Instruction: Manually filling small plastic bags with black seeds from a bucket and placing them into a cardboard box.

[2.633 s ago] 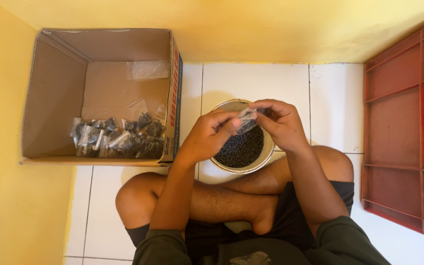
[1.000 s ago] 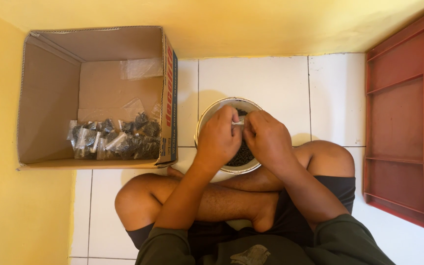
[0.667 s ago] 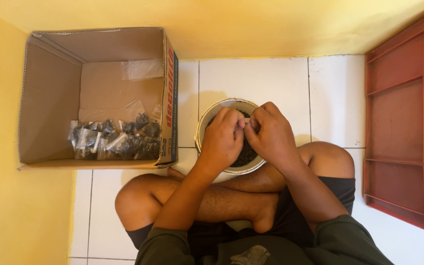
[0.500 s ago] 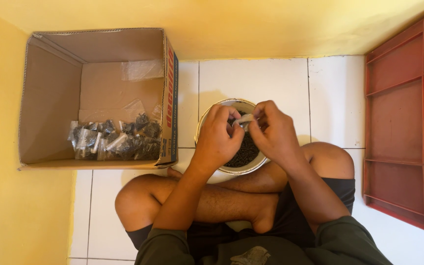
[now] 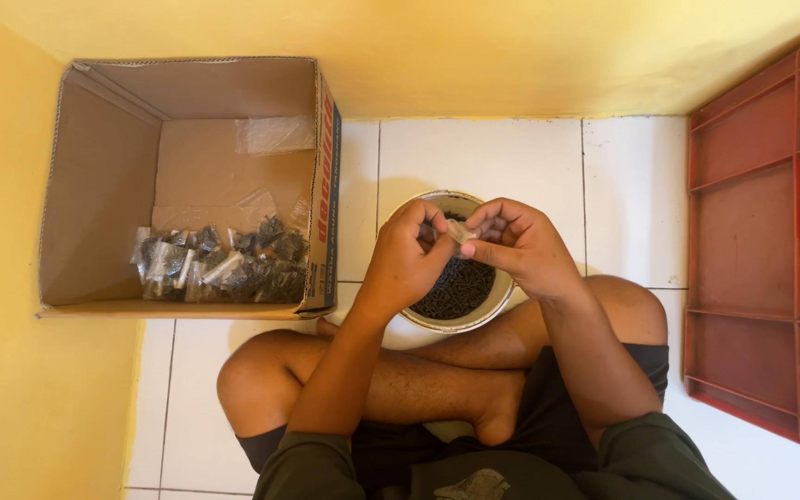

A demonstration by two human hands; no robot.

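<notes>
Both hands (image 5: 409, 255) (image 5: 525, 245) pinch small, perhaps plastic, bag (image 5: 460, 231) | above bowl rim (image 5: 488, 315)

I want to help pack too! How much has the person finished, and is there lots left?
Done: a pile of filled little bags lies in the cardboard box. In hand: the left hand and right hand pinch one small clear bag over the bowl. Left: the bowl holds many small dark pieces, so plenty remains.
</notes>
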